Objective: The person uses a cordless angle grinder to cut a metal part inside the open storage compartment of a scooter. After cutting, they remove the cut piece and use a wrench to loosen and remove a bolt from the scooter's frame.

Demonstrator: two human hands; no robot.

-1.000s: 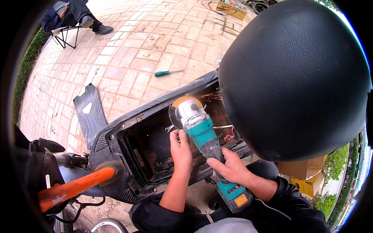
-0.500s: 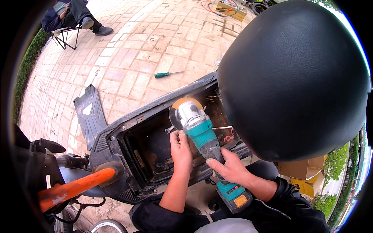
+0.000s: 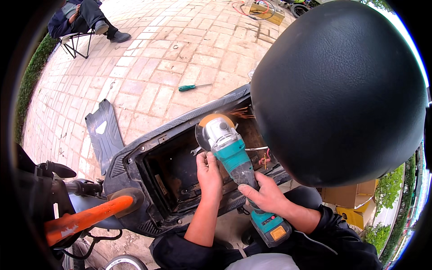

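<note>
A teal-and-silver angle grinder point(image 3: 234, 162) with an orange disc throws sparks rightward inside the open compartment point(image 3: 171, 180) of a dark scooter. My right hand point(image 3: 263, 195) grips the grinder's dusty handle above its battery. My left hand point(image 3: 208, 175) has its fingers curled at the grinder's head, beside the guard; their tips are partly hidden. A wrench point(image 3: 195, 151) lies in the compartment just left of the grinder, and a pink cable point(image 3: 265, 159) is to its right. The big black seat point(image 3: 337, 90) is raised at the right, hiding part of the compartment.
An orange tube point(image 3: 90, 216) and handlebar parts stand at lower left. A green screwdriver point(image 3: 191, 87) and grey floor panel point(image 3: 103, 130) lie on the paving. Someone point(image 3: 85, 18) sits on a folding chair at upper left. Cardboard boxes point(image 3: 348, 193) are at right, a wooden crate point(image 3: 265, 13) behind.
The spark streaks thinned half a second ago and are bright again now, with some low by the pink cable. My hands and the grinder have barely moved.
</note>
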